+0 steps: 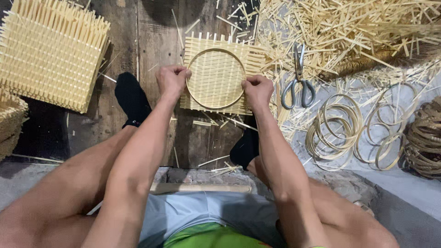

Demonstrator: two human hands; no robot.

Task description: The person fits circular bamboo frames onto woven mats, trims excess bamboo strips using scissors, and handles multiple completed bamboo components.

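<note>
A square woven bamboo mat [216, 76] lies between my feet on the dark wooden floor, with a round bamboo ring [215, 106] laid on top of it. My left hand [171, 79] pinches the ring and mat at their left edge. My right hand [257, 90] grips them at the right edge. Both fists are closed around the rim.
A stack of woven mats [50, 50] sits at upper left. Scissors [298, 82] lie right of the mat amid loose bamboo strips [349, 27]. Several bamboo rings [340, 128] and coiled strips [425, 138] lie at right. My black-socked feet [132, 98] flank the mat.
</note>
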